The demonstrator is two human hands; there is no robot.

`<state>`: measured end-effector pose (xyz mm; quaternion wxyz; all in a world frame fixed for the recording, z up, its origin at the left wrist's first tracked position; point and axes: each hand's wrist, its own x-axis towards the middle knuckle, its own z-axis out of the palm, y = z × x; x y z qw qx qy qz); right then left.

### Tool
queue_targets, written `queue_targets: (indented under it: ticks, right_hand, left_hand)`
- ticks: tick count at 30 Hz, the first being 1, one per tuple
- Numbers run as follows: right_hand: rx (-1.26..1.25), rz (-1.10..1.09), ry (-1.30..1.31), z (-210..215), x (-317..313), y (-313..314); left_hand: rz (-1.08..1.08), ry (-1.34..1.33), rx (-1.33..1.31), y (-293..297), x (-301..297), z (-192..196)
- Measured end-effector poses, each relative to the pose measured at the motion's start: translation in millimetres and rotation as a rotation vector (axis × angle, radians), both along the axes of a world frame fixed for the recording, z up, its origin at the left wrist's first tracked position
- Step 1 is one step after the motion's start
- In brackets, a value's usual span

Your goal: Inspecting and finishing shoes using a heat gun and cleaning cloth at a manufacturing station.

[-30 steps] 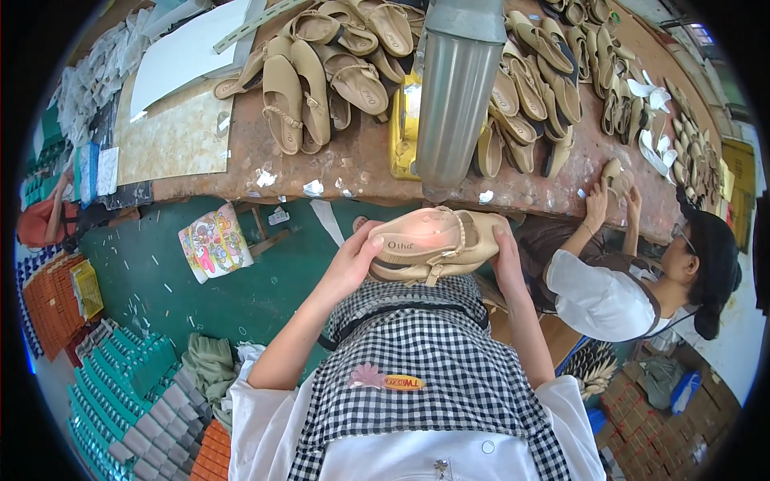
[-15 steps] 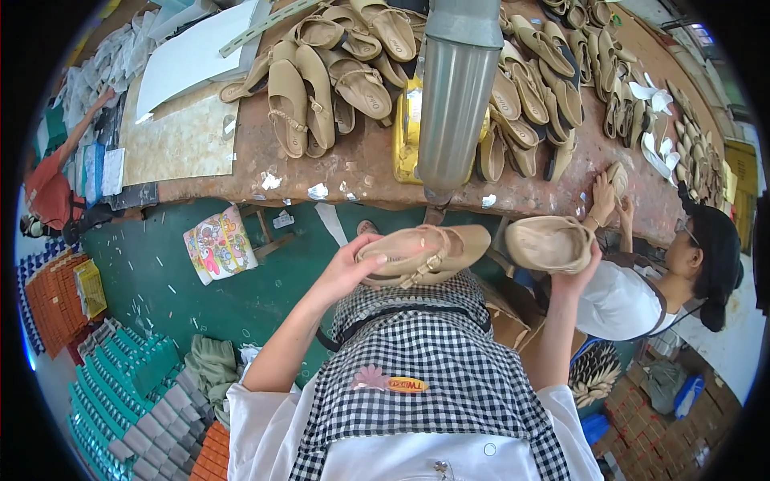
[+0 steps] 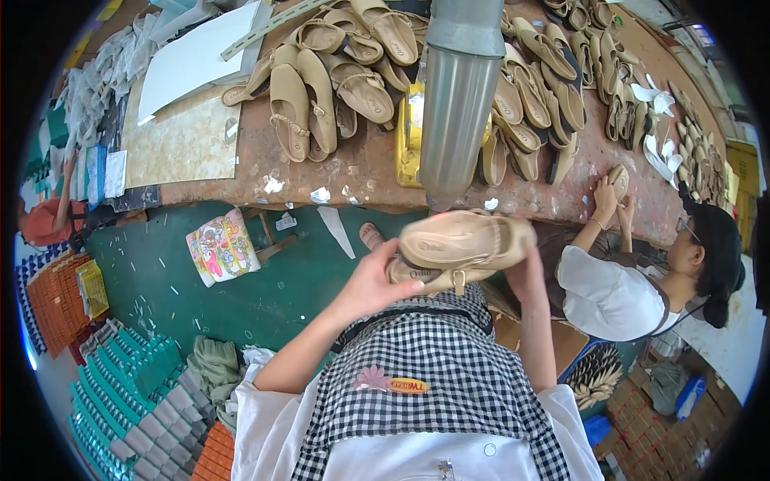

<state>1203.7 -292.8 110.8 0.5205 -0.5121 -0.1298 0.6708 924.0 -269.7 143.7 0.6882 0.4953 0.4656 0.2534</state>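
Two beige buckled shoes are held together in front of my checked apron, one lying over the other. My left hand (image 3: 373, 280) is closed on the heel end of the lower shoe (image 3: 437, 282), thumb over its insole; a small buckle shows on its strap. Above it, with its insole facing up, lies the upper shoe (image 3: 453, 240), which has a braided strap. My right hand (image 3: 525, 276), somewhat blurred, grips the right end of the upper shoe; its fingers are partly hidden behind it.
A worn worktable (image 3: 321, 176) carries many beige shoes (image 3: 309, 104) on both sides of a grey metal pipe (image 3: 461, 104). A co-worker (image 3: 626, 289) sits close on my right, handling a shoe. A patterned stool (image 3: 220, 247) stands at left; teal and grey stacks (image 3: 132, 385) lie lower left.
My right hand has brought its shoe leftward from apart, over the one in my left hand, so the two now overlap. A person at the far left has bent lower.
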Motion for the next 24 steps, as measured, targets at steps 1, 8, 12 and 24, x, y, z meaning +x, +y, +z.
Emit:
queue_targets:
  ticks: [1, 8, 12, 24]
  right_hand:
    - [-0.029, 0.167, -0.146, 1, 0, -5]
    - [0.089, 0.023, -0.201, -11, 15, -16]
    - [0.103, -0.006, -0.426, 12, 76, -24]
    - [0.191, -0.147, -0.395, 50, 134, -67]
  left_hand:
    - [0.003, 0.001, 0.0, -3, -2, -1]
    - [-0.067, 0.13, 0.084, 4, -15, 3]
    - [0.212, -0.037, -0.214, 13, -43, -23]
    - [0.202, -0.322, -0.452, 46, -13, -13]
